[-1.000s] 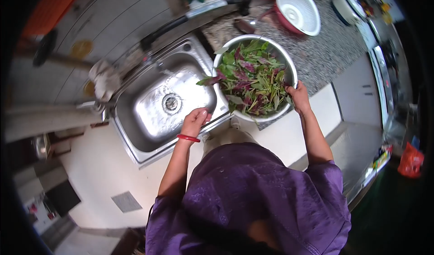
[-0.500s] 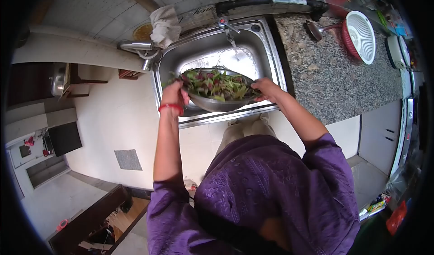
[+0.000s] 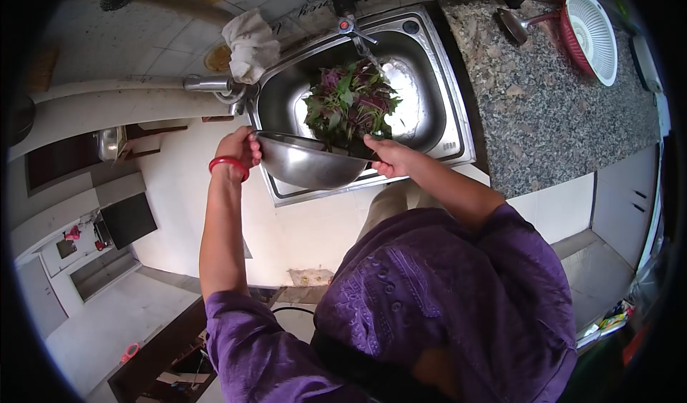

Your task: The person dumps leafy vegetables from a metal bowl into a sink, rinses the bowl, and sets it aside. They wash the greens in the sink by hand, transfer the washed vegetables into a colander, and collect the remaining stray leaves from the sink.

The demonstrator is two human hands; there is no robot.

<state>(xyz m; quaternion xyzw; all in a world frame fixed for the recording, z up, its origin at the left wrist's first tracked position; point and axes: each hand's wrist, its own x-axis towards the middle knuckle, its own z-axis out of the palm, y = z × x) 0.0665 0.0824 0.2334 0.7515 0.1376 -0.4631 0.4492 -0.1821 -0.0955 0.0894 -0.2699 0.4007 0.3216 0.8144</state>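
Note:
A metal bowl (image 3: 308,165) is tilted away from me over the near edge of the steel sink (image 3: 452,128). My left hand (image 3: 240,150) grips its left rim, a red bracelet on the wrist. On the opposite rim, my right hand (image 3: 392,155) is closed, thumb on top. Green and purple leafy vegetables (image 3: 349,102) lie in a heap in the basin, just beyond the bowl. Whether some leaves are still in the bowl is hard to see. The tap (image 3: 352,31) stands at the back of the sink, and water runs beneath it.
Right of the sink, a granite counter (image 3: 551,117) holds a ladle (image 3: 517,27) and a white and red colander (image 3: 590,38). A whitish cloth (image 3: 250,45) hangs at the sink's back left corner, above a metal fitting (image 3: 211,84).
The leafy vegetables have gone from the bowl into the sink basin. Both hands have tipped the bowl and moved it left and nearer to me.

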